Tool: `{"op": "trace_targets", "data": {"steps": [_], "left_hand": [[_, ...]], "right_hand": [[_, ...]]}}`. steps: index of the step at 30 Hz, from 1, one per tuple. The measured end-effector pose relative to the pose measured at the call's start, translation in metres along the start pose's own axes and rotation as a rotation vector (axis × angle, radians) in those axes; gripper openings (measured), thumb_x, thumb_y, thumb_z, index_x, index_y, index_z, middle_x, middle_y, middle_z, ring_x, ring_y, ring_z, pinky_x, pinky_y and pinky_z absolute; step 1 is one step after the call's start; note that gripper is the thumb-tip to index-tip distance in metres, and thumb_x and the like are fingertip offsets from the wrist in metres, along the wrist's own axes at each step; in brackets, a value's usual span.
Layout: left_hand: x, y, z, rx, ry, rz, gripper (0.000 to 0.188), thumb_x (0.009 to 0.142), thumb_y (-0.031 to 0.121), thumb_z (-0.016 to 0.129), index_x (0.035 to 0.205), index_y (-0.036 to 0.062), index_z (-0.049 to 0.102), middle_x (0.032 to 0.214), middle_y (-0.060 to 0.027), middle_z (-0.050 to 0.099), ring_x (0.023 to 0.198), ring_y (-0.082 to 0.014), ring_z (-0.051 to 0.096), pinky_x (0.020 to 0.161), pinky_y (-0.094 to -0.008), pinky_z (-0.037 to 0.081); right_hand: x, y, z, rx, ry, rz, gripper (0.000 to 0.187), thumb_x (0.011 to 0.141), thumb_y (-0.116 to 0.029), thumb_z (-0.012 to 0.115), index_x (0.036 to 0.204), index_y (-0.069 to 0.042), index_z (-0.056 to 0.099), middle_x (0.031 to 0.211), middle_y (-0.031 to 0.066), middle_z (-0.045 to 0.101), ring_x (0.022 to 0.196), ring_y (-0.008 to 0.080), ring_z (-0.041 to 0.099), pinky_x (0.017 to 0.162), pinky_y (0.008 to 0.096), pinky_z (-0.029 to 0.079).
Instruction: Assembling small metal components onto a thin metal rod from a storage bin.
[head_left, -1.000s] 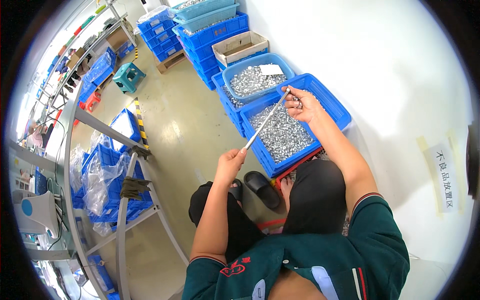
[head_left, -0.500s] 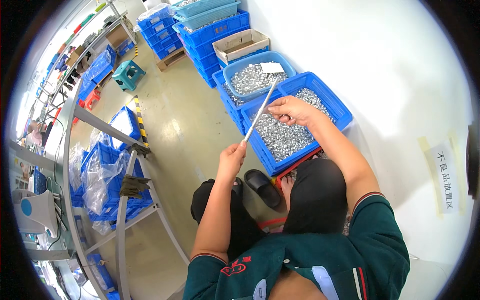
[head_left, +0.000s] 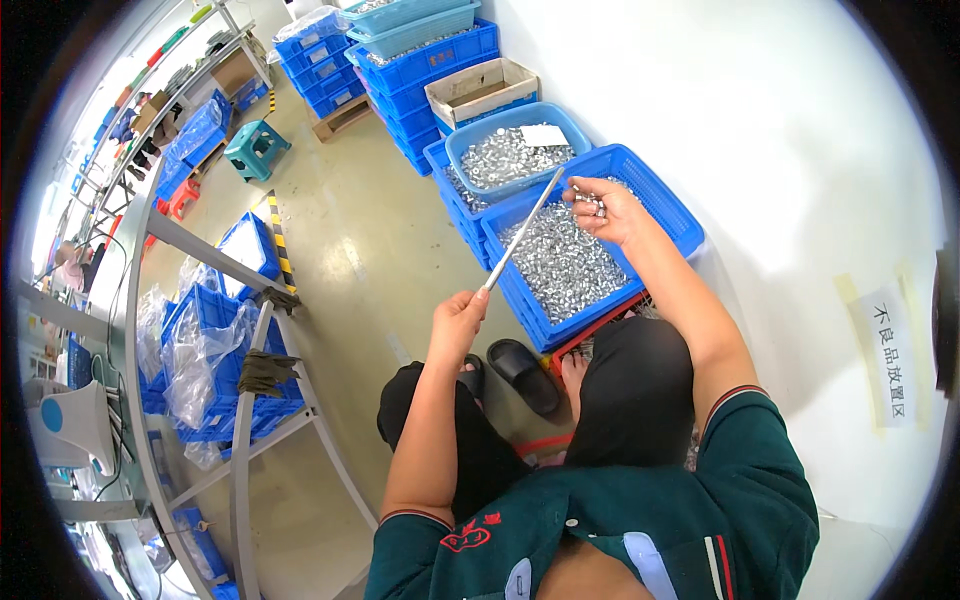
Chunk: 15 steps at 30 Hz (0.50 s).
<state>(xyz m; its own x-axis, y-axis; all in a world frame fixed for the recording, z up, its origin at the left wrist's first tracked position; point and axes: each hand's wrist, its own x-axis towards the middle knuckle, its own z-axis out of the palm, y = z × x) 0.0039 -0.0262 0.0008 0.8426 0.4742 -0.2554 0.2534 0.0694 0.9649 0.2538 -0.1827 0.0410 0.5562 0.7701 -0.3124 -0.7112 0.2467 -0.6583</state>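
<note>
My left hand (head_left: 459, 320) is closed around the lower end of a thin, pale metallic rod (head_left: 522, 234). The rod slants up and to the right, over a blue plastic crate (head_left: 672, 212) filled with small silvery metal pieces (head_left: 566, 268). Close to the rod's upper tip is my right hand (head_left: 615, 214), its fingers curled around several small metal pieces (head_left: 590, 206). A gap shows between those fingers and the rod. Whether the pieces are rings or nuts is too small to tell.
Behind the crate sits a light-blue basket (head_left: 462, 150) of similar pieces with a white card (head_left: 543, 135) on top. Stacked blue crates (head_left: 405, 105) and a worn open box (head_left: 483, 92) stand beyond. A grey metal frame (head_left: 243, 440) rises at left; a white wall (head_left: 760, 120) is at right.
My right hand has moved up and to the right, away from the rod, and metal pieces now show in its fingers. My left hand has shifted slightly left, still holding the rod.
</note>
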Motion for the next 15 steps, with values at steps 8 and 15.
{"op": "trace_targets", "data": {"steps": [8,15], "left_hand": [[0.000,-0.003,-0.002,0.044,-0.040,0.016,0.035,0.087,0.033,0.052,0.062,0.0089,0.046,0.050,0.0076,0.034,0.042,-0.0024,0.026,0.038,-0.0203,0.019],[0.000,-0.006,-0.003,0.139,-0.035,-0.019,0.034,0.086,0.031,0.053,0.062,0.0080,0.047,0.054,0.0064,0.037,0.048,-0.0031,0.030,0.043,-0.0212,0.023]], "right_hand": [[0.001,-0.004,-0.008,0.082,-0.072,0.012,0.020,0.084,-0.022,0.058,0.088,-0.003,0.053,0.068,0.0045,0.051,0.045,0.0042,0.037,0.032,0.0155,0.024],[-0.006,-0.003,0.003,-0.043,-0.053,-0.065,0.025,0.084,-0.028,0.059,0.089,-0.004,0.053,0.061,-0.0014,0.045,0.043,0.0034,0.035,0.032,0.0160,0.024]]}}
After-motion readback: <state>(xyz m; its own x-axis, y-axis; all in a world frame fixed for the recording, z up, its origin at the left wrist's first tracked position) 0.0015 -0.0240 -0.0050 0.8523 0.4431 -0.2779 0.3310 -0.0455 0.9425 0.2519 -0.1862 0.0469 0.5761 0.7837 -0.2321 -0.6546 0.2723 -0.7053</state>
